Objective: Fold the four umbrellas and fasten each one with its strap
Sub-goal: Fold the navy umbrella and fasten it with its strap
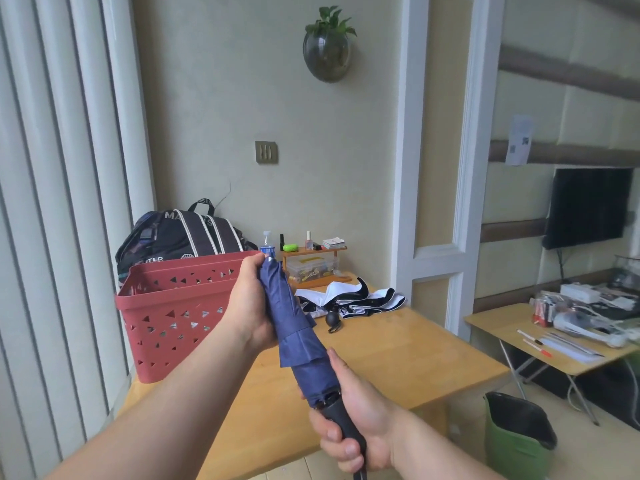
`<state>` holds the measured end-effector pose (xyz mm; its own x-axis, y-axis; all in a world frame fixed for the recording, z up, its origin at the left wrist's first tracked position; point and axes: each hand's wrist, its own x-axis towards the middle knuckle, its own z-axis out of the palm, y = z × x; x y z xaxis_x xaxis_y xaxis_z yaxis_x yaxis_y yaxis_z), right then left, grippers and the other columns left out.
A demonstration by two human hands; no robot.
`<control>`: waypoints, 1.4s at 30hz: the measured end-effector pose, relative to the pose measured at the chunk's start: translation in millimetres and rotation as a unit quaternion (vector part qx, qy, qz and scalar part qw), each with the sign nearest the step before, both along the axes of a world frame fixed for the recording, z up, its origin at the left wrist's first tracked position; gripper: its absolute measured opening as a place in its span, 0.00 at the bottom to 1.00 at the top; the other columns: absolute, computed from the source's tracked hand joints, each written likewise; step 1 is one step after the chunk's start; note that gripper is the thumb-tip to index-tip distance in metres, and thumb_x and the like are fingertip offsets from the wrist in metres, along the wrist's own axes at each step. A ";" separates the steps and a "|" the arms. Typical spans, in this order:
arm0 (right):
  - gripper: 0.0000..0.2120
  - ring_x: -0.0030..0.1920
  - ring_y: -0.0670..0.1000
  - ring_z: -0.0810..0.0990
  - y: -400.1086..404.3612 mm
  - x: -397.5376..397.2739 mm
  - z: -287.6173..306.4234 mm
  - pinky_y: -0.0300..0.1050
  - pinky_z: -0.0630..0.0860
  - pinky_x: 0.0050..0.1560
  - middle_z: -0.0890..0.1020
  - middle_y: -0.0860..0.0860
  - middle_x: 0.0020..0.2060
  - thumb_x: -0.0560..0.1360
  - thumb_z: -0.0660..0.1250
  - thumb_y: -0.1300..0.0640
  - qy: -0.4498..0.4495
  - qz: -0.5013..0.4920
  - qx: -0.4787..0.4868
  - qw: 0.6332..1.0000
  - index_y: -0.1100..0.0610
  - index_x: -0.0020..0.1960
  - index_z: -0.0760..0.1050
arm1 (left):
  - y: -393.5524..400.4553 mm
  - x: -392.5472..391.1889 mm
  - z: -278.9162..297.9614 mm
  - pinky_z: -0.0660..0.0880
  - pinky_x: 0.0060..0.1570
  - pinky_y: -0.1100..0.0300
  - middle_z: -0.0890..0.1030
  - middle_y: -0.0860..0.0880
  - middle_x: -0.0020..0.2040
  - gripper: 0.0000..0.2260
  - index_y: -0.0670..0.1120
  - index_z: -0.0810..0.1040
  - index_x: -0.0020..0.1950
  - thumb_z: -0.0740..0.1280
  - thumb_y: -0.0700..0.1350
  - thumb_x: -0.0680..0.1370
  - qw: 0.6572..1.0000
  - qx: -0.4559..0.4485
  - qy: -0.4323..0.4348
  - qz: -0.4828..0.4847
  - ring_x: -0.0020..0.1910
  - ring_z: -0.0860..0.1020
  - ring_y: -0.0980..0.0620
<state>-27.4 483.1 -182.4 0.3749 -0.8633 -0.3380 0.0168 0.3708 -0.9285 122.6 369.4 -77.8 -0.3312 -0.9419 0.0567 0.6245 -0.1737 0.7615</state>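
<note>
A collapsed blue umbrella (298, 327) slants above the wooden table (398, 362), its tip up and to the left. My left hand (247, 304) grips its upper canopy near the tip. My right hand (349, 420) grips its black handle at the bottom. The canopy folds hang loose, and no strap is visible around them. A white and black umbrella (349, 299) lies loosely collapsed on the table behind, its black handle with a wrist loop (333, 320) in front of it.
A red plastic basket (173, 306) stands on the table's left, a dark backpack (180, 237) behind it. Bottles and a small wooden rack (311, 258) sit at the back. A green bin (516, 434) stands on the floor at right, beside a cluttered folding table (554, 344).
</note>
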 end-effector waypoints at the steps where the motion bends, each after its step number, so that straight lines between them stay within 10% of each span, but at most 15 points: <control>1: 0.42 0.22 0.49 0.60 0.4 -1.4 1.3 0.41 0.54 0.26 0.61 0.52 0.26 0.68 0.48 0.15 -0.003 -0.002 0.000 1.000 0.56 0.32 0.66 | -0.8 3.9 1.4 0.74 0.36 0.58 0.74 0.50 0.39 0.11 0.49 0.75 0.38 0.66 0.55 0.74 1.000 0.003 0.005 -0.010 0.33 0.72 0.51; 4: 0.42 0.21 0.48 0.60 -2.7 -5.6 2.1 0.39 0.55 0.25 0.60 0.51 0.27 0.67 0.48 0.15 0.001 -0.002 0.004 1.000 0.55 0.33 0.65 | -3.4 11.8 3.1 0.76 0.43 0.55 0.76 0.48 0.39 0.13 0.47 0.77 0.41 0.66 0.56 0.77 0.999 0.030 0.033 0.005 0.36 0.76 0.49; 10: 0.43 0.20 0.47 0.59 -1.2 -3.4 2.5 0.36 0.56 0.23 0.58 0.50 0.23 0.67 0.46 0.15 0.020 0.053 0.018 0.998 0.56 0.29 0.64 | -0.3 5.7 -0.6 0.69 0.25 0.66 0.71 0.54 0.26 0.26 0.50 0.74 0.23 0.60 0.49 0.83 0.998 0.000 0.055 0.035 0.22 0.69 0.55; 17: 0.21 0.31 0.52 0.74 -42.3 -18.3 6.2 0.39 0.66 0.26 0.82 0.57 0.42 0.76 0.68 0.40 -0.050 -0.095 -0.100 0.989 0.56 0.59 0.78 | -33.3 46.4 9.5 0.74 0.49 0.55 0.65 0.51 0.32 0.18 0.51 0.64 0.30 0.64 0.57 0.76 0.992 0.045 0.058 0.101 0.33 0.70 0.49; 22: 0.10 0.34 0.40 0.76 -89.5 -14.6 13.1 0.40 0.70 0.40 0.84 0.38 0.42 0.83 0.67 0.50 0.235 -0.100 -0.301 0.919 0.41 0.63 0.78 | -61.1 67.5 17.3 0.78 0.61 0.51 0.84 0.54 0.48 0.16 0.52 0.82 0.50 0.63 0.63 0.81 0.976 -0.051 -0.099 0.190 0.52 0.82 0.52; 26: 0.12 0.51 0.42 0.81 -138.7 -11.6 44.1 0.43 0.75 0.51 0.85 0.37 0.49 0.82 0.69 0.52 0.301 -0.166 -0.377 0.860 0.39 0.62 0.78 | -81.1 111.3 41.8 0.64 0.77 0.47 0.75 0.50 0.75 0.34 0.54 0.72 0.77 0.47 0.71 0.82 0.836 -0.233 -0.444 0.225 0.75 0.70 0.53; 31: 0.14 0.55 0.54 0.80 -217.8 -6.6 91.8 0.50 0.77 0.54 0.83 0.45 0.54 0.79 0.72 0.51 0.359 -0.207 -0.435 0.799 0.44 0.64 0.79 | -115.3 174.8 74.3 0.78 0.55 0.54 0.84 0.56 0.57 0.10 0.59 0.78 0.64 0.61 0.55 0.86 0.709 -0.319 -0.591 0.215 0.53 0.83 0.60; 33: 0.16 0.59 0.58 0.75 -250.1 -1.7 110.2 0.50 0.71 0.55 0.82 0.45 0.58 0.78 0.72 0.48 0.429 -0.209 -0.467 0.745 0.43 0.66 0.79 | -135.3 196.0 80.2 0.81 0.58 0.46 0.85 0.54 0.60 0.16 0.60 0.77 0.70 0.67 0.54 0.81 0.645 -0.298 -0.672 0.208 0.57 0.84 0.45; 36: 0.16 0.62 0.59 0.68 -294.8 17.8 136.7 0.51 0.64 0.55 0.80 0.42 0.60 0.79 0.71 0.44 0.528 -0.191 -0.477 0.676 0.39 0.65 0.77 | -167.2 216.3 80.4 0.81 0.56 0.49 0.86 0.52 0.58 0.20 0.57 0.76 0.70 0.72 0.51 0.78 0.507 -0.281 -0.794 0.185 0.52 0.84 0.48; 42: 0.09 0.61 0.56 0.71 -386.0 78.6 151.0 0.51 0.69 0.52 0.79 0.45 0.47 0.75 0.75 0.45 0.622 -0.097 -0.477 0.614 0.44 0.53 0.79 | -241.4 233.6 50.5 0.77 0.41 0.55 0.80 0.49 0.44 0.22 0.51 0.72 0.63 0.74 0.52 0.72 0.363 -0.232 -0.888 0.161 0.41 0.77 0.45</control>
<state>51.1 97.1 -31.4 0.1973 -0.8782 0.4357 -0.9668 -0.2479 -0.0616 356.2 128.0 -27.2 -0.1102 -0.9736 0.2000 -0.9918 0.0946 -0.0861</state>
